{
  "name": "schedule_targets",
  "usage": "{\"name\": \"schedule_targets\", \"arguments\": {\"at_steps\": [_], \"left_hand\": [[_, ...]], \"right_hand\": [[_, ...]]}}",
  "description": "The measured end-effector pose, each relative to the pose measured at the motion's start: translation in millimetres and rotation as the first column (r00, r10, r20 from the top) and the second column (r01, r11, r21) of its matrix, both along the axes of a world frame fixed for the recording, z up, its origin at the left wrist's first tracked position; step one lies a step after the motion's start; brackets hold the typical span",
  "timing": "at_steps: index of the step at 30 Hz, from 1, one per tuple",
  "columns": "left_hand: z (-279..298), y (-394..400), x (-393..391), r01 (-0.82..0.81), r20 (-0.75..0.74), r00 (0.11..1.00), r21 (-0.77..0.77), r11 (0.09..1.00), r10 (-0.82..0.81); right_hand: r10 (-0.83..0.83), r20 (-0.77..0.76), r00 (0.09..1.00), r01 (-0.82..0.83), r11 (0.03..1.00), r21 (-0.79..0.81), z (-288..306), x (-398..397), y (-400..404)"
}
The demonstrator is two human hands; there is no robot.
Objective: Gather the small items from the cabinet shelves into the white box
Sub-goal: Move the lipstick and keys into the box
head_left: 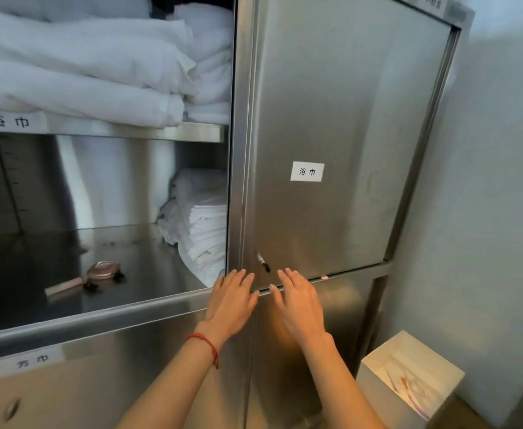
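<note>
Hands empty: left hand (pixel 232 300) and right hand (pixel 297 301) lie flat, fingers spread, against the steel sliding door (pixel 331 119), likely to shift it. Pink hand mirror (pixel 99 272) remains on the shelf (pixel 148 274); white box (pixel 409 373) stands low right

A single head-worn wide-angle view looks forward and slightly down, close to a steel cabinet (pixel 331 119). The open left bay and its shelf (pixel 124 274) fill the left half, the shut door the middle. Both forearms reach in from the bottom edge. The white box (pixel 378 382) sits at lower right, by the wall (pixel 502 181).
</note>
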State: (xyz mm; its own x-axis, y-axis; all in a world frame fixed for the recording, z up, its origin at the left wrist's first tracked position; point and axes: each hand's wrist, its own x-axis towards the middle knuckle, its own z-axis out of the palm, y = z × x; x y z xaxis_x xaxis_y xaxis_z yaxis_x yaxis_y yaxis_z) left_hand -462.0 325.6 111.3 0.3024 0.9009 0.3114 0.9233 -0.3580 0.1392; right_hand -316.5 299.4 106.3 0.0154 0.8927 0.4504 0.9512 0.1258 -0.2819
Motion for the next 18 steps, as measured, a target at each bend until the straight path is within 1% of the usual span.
{"name": "schedule_targets", "arguments": {"at_steps": [3,11,18], "left_hand": [[0.5,-9.0,-17.3,-0.058,0.016,0.998,-0.006,0.998,0.058],[4.1,-24.7,-69.8,-0.202,-0.027,0.979,0.045,0.978,0.203],[-0.6,-22.7,-123.1,-0.300,-0.027,0.953,0.027,0.954,0.300]], "right_hand": [[0.056,-0.014,0.998,-0.056,0.998,0.019,0.6,-15.2,0.4],[0.206,0.021,0.978,-0.206,0.978,0.008,5.4,-61.6,6.1],[0.308,0.033,0.951,-0.308,0.951,-0.010,6.9,-116.3,25.1]]}}
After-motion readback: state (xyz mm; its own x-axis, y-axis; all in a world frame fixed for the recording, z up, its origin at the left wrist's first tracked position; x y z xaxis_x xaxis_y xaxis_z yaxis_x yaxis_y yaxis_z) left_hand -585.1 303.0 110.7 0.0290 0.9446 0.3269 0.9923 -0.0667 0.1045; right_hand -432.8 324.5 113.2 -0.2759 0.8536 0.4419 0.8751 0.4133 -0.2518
